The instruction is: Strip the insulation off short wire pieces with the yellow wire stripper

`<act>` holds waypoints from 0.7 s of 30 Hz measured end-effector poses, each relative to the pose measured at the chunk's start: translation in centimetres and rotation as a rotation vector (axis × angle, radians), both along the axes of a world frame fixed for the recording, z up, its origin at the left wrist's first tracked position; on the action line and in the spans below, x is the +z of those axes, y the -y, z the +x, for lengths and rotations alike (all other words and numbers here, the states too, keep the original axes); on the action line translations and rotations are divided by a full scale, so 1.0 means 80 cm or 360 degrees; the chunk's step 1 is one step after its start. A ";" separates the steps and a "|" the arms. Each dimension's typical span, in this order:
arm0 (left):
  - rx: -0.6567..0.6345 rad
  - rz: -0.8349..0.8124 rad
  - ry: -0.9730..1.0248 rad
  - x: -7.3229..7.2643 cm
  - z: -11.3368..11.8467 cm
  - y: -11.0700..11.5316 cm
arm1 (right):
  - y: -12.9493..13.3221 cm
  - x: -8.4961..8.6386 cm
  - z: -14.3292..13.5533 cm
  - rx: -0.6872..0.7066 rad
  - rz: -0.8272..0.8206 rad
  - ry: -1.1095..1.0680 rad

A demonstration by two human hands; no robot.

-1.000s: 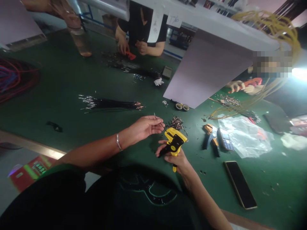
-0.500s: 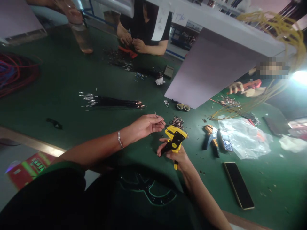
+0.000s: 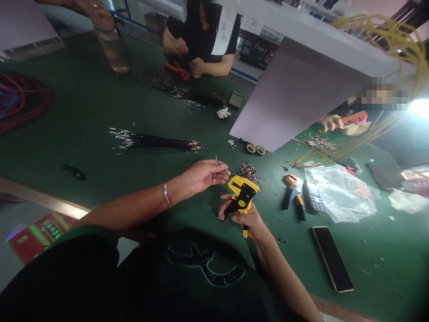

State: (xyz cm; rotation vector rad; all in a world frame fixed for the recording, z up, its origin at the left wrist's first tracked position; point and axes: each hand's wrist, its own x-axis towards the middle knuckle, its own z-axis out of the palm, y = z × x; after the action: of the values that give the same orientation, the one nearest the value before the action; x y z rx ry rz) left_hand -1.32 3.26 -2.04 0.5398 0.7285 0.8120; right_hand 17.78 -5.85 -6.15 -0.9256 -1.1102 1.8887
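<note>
My left hand [image 3: 211, 173] pinches a short dark wire [image 3: 216, 158], whose pale tip sticks up above the thumb. The wire's other end, by the fingertips, is too small to make out. In my right hand [image 3: 250, 219] is a yellow and black wire stripper [image 3: 244, 194], its jaws pointing up and left beside my left fingertips. Just behind the stripper lies a pile of small copper-coloured pieces [image 3: 247, 171]. Farther left, a bundle of black wires [image 3: 157, 143] rests on the green table [image 3: 83, 112], silvery ends to the left and coppery ends to the right.
To the right lie an orange and dark hand tool [image 3: 295, 197], a keypad phone [image 3: 315, 196], a clear plastic bag [image 3: 348, 192] and a smartphone [image 3: 331, 258]. Two tape rolls [image 3: 255, 149] sit by a white panel [image 3: 281, 94]. Co-workers' hands [image 3: 197, 67] are across the table.
The co-worker's hands across the table have moved apart. My wire stripper has shifted very slightly left; my left hand keeps its pinch on the wire.
</note>
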 end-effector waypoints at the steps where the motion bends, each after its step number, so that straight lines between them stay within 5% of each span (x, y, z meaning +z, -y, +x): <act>1: -0.0009 0.0018 0.0003 -0.001 0.000 0.000 | 0.000 -0.001 0.000 0.0008 0.0001 -0.0002; 21: 0.0007 0.0036 -0.0068 0.001 -0.002 0.002 | 0.005 -0.006 -0.004 -0.0029 0.0082 -0.0041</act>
State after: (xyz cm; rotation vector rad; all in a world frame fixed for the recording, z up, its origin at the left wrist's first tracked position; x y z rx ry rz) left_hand -1.46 3.08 -1.94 0.5774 0.7606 0.8155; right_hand 17.44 -6.24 -6.65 -0.8779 -1.1260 1.8437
